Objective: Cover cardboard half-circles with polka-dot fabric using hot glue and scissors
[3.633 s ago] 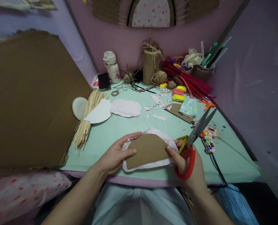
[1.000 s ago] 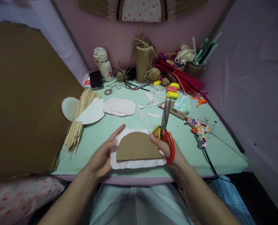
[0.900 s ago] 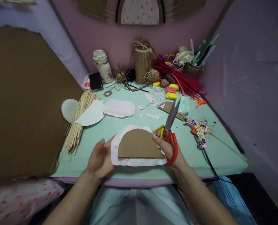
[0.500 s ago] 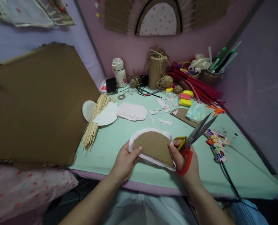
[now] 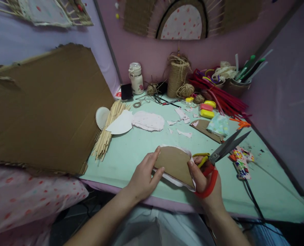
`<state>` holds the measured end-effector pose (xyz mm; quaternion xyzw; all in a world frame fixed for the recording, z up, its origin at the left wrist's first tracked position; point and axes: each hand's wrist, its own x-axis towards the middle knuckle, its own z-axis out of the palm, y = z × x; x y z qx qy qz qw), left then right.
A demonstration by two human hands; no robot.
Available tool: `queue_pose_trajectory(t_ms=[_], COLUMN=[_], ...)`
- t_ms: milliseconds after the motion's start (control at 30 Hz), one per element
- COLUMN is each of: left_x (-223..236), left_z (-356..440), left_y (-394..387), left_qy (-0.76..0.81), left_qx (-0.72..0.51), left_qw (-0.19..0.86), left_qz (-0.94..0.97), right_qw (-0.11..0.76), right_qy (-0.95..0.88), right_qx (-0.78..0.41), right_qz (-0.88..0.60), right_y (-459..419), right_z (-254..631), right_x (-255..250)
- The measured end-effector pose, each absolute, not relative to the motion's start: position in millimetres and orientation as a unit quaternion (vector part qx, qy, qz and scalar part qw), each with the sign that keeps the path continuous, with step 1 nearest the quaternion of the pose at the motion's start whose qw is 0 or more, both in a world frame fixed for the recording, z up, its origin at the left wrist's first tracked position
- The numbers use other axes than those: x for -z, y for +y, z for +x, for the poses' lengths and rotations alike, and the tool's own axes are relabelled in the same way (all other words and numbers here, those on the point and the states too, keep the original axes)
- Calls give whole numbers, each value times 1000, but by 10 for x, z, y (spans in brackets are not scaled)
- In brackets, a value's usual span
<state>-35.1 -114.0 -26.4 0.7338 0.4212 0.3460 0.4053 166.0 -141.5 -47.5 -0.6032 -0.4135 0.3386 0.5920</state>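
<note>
A half-circle of brown cardboard [image 5: 173,164] lies on white fabric [image 5: 176,181] whose rim sticks out past it. My left hand [image 5: 145,176] grips the left end, its thumb on the cardboard face and its forefinger at the curved edge. The other left fingertips are hidden. At the right end, my right hand [image 5: 208,184] pinches cardboard and fabric under the thumb. That same hand also carries scissors [image 5: 214,158] with red and yellow handles, blades slightly parted and pointing up to the right, away from the fabric.
Fabric scraps [image 5: 182,115], a cut fabric piece [image 5: 148,120] and bamboo sticks [image 5: 107,138] lie on the table. At right are a patterned glue gun [image 5: 242,164] and another cardboard half-circle [image 5: 204,129]. A twine spool [image 5: 177,78] and bottle [image 5: 136,80] stand behind; large cardboard [image 5: 46,112] leans left.
My left hand let go of the piece, lying open beside it, then took hold of its left end again. The piece now tilts down to the right. The view has swung left.
</note>
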Motion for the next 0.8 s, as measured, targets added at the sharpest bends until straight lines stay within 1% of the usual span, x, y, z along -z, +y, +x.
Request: queue_pose_trajectory(t_ms=[233,333,400,467,533,567,667,800], left_x=[252,177,113,72,74,91,159,169], left_z=[-376,-393,-411,-426,-421,-406,-309,-155], left_y=[-1163,-1187,-1178,-1138,-1083,-1059,-1043,-1109], left_qy=[421,431,431,403,370,366,393,397], left_qx=[-334,-361,-403,-441,-436,-426,-419,-438], left_qw=[420,465,546,660,758,787,798,791], left_qz=[731,684,594,455,312,256,185,160], right_qw=[596,606,626,646,657,659,641,576], right_qy=[-405,-400,-394,-377,-354,-346,-356,-404], right_qx=[-352,-355,-356,-367,-383,-390,-408,-411], right_qz=[-598,-589,-571,-553,-544,-542,-544,-580], right_y=[-1435,-1407,-1377,-1346,-1323,-1316,-1318,-1370], right_z=[1659,1673,1686,1698,1703,1704,1697,1687], right_x=[528,482,440,407,394,398,438,469])
